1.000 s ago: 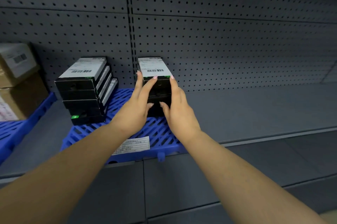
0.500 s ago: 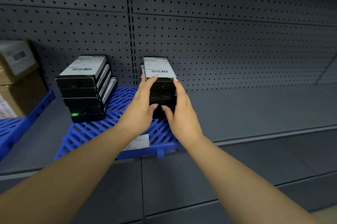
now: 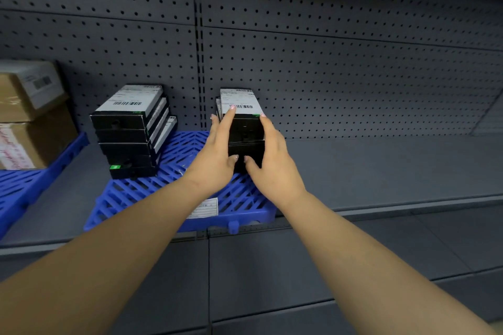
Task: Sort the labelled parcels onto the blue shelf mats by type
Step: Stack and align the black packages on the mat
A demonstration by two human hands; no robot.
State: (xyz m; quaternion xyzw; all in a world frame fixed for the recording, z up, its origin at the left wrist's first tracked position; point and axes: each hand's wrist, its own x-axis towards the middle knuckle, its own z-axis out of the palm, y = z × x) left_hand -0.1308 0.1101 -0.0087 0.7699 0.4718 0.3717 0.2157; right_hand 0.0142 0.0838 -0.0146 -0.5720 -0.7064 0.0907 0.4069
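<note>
Grey metal shelving (image 3: 381, 168) with a perforated back panel (image 3: 340, 76) fills the view. At far left, two brown cardboard boxes (image 3: 30, 116) are stacked on a blue mat (image 3: 24, 190) that is cut off by the frame edge. Right of these, a second blue shelf mat (image 3: 163, 190) lies on the shelf, a white paper tag (image 3: 204, 208) on its front edge. On the mat's left rear stands a stack of black parcels (image 3: 130, 133), roughly five high, white barcode labels facing up, long axes running front to back and angled slightly right toward the panel; the stack is somewhat staggered.

On the mat's right rear is a second stack of black parcels (image 3: 245, 127). Its long axis runs front to back, short black end faces toward the camera, top label up. The left hand (image 3: 215, 155) presses the stack's left side, fingers extended, index fingertip on the top label's corner, thumb on the lower front face. The right hand (image 3: 272, 160) mirrors it on the right side, fingers straight along the edge, thumb on the front. The stack sits between both palms, resting on the mat.
</note>
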